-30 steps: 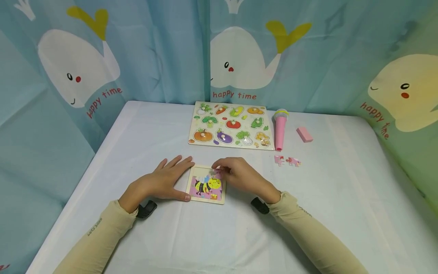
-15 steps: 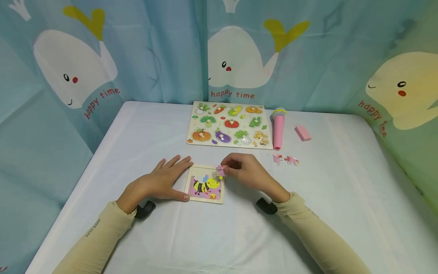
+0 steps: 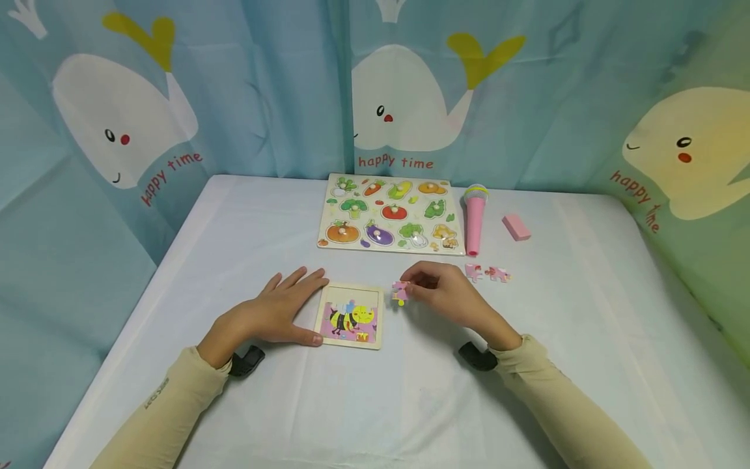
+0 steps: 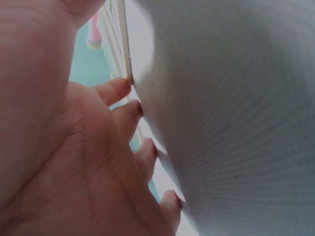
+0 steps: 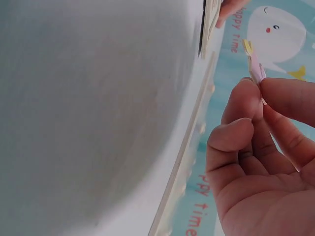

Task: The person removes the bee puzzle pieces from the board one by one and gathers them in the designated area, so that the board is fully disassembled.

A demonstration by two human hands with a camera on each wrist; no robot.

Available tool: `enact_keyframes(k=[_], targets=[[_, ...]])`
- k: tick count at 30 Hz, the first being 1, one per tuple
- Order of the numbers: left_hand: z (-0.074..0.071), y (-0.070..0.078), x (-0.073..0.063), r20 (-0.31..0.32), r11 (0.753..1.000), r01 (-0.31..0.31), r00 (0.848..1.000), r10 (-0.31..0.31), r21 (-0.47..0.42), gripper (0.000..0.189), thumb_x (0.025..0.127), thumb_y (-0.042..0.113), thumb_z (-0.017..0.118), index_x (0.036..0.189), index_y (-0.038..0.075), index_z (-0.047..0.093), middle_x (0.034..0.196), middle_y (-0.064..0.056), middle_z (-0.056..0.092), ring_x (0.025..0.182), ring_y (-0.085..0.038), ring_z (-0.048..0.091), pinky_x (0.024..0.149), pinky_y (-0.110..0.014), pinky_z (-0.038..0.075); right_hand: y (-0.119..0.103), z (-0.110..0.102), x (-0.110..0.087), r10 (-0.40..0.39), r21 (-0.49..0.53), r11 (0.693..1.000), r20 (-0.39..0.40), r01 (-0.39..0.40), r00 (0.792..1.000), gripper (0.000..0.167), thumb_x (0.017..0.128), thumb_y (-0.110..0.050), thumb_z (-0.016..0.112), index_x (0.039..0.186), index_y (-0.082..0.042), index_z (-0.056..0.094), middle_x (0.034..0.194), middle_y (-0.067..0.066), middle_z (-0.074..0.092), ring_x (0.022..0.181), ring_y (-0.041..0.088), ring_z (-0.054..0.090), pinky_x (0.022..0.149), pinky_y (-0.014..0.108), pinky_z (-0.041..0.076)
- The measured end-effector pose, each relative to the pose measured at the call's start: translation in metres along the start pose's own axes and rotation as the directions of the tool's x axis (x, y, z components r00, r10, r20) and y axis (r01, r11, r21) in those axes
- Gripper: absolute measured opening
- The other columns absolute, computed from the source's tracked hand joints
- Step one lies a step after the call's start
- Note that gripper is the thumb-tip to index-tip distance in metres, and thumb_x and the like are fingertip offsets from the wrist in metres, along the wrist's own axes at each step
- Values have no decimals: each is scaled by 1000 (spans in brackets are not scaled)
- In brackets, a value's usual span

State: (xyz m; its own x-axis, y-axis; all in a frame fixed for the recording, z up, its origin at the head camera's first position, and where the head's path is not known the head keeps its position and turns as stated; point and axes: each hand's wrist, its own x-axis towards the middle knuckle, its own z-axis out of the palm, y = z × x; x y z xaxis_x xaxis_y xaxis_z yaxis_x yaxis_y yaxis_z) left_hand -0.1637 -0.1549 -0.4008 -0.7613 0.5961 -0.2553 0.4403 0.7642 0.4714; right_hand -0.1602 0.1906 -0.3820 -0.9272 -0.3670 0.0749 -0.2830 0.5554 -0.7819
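A small square bee jigsaw in a wooden frame (image 3: 379,326) lies on the table, its upper part showing bare wood. My left hand (image 3: 275,311) rests spread beside it, thumb and index finger at the frame's left edge. Right of the frame, my right hand (image 3: 448,292) pinches a pink and yellow puzzle piece (image 3: 400,293) between thumb and fingertips. In the right wrist view the puzzle piece (image 5: 256,69) appears edge-on, above the table. Two more pink puzzle pieces (image 3: 498,274) lie to the right, beyond my right hand.
A vegetable peg puzzle board (image 3: 369,212) lies at the back of the table. Next to it are a pink toy microphone (image 3: 475,221) and a pink block (image 3: 516,227). A blue curtain (image 3: 281,85) with whales hangs behind the table.
My right hand has lifted the pink and yellow piece out of the frame's upper right corner and carried it to the right. The left hand has stayed at the frame.
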Motion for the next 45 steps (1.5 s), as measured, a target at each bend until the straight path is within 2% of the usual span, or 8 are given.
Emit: enact_keyframes(k=[8,13,19,26,30,38,45], targets=[[0,1,-1,-5,1000,-13,1000,13,-4,108,87,53,87,169,10,30,177,-11,20,163,-40,8,126,-68,2,11,-19,-13,39,27,999,-51,-38,998,12,99,-3,74,111,-2,77,99,5,75,87,20,66,77,24,55],[0,2,-1,-3,1000,-1,1000,1,-7,109,87,53,87,169,10,29,177,-11,20,163,-40,7,126,-68,2,19,-33,-21,73,57,996,-87,-68,994,12,100,-1,73,111,0,76,100,9,76,85,18,68,75,23,56],[0,2,-2,3,999,23,1000,-23,-26,110,87,52,87,169,11,29,177,-11,20,163,-39,7,127,-66,1,23,-47,-27,107,86,992,-119,-98,987,12,101,-2,71,112,2,75,100,13,75,85,18,70,76,23,57],[0,2,-1,4,1000,18,1000,-18,-24,109,87,52,87,169,11,29,177,-11,20,163,-39,7,127,-67,1,24,-61,-33,136,79,989,-154,-125,979,17,103,-3,69,118,3,73,104,15,74,88,14,68,79,23,57],[0,2,-1,4,1000,16,1000,-16,-23,109,87,52,87,169,10,29,177,-11,20,163,-39,7,127,-67,1,27,-69,-34,148,90,987,-161,-135,976,20,104,-5,68,121,4,72,109,17,75,90,18,70,81,24,58],[1,1,-2,8,999,20,1000,-20,-35,110,87,53,87,169,10,28,177,-12,20,163,-40,8,127,-67,1,38,-87,-35,167,41,986,-160,-163,973,23,105,-9,67,124,2,73,102,11,76,91,21,69,78,23,56],[2,-2,1,3,1000,-9,1000,9,-13,111,87,55,86,170,10,27,178,-11,20,163,-39,8,126,-68,1,46,-108,-41,220,38,975,-201,-217,955,26,106,-13,66,126,3,71,101,4,75,87,16,67,76,22,55]])
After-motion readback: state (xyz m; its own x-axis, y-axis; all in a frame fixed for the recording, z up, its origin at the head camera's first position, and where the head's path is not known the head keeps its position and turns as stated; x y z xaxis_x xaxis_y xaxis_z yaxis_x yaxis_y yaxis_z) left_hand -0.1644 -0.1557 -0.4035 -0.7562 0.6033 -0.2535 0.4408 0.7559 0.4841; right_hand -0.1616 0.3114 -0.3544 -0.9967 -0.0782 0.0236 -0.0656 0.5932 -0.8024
